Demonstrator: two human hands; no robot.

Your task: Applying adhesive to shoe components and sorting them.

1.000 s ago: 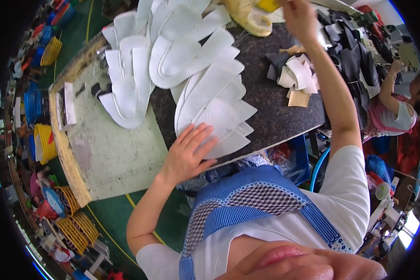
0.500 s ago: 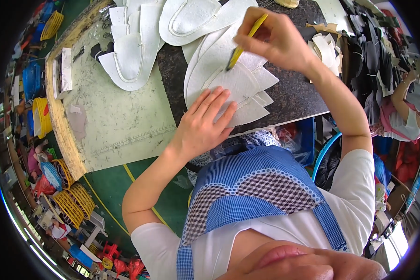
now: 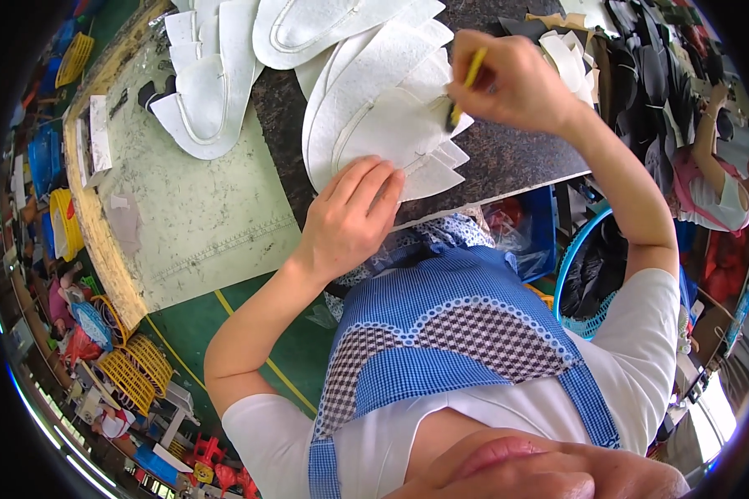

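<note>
My right hand [image 3: 512,87] is closed around a yellow-handled brush [image 3: 475,66], its dark tip pointing down at the right edge of a fanned stack of white curved pieces [image 3: 395,125]. A thin raised line follows the curve of the top piece. On the near left edge of that stack lies my left hand [image 3: 348,218], its fingers stretched out side by side and its thumb mostly hidden. Another white piece [image 3: 308,37] with a curved line overlaps the stack's far side. Farther left are more white U-shaped pieces [image 3: 200,108].
The stack lies on a dark speckled board [image 3: 516,154] beside a pale, scuffed work surface [image 3: 208,212] with a worn wooden edge [image 3: 116,266]. Cream scraps [image 3: 567,66] and black cut pieces [image 3: 653,91] are at the right. A blue basket [image 3: 581,320] stands below the table edge.
My right hand has moved the brush rightward across the top piece to its right edge. My left hand's fingers have drawn closer together. The white pieces sit slightly farther left in view.
</note>
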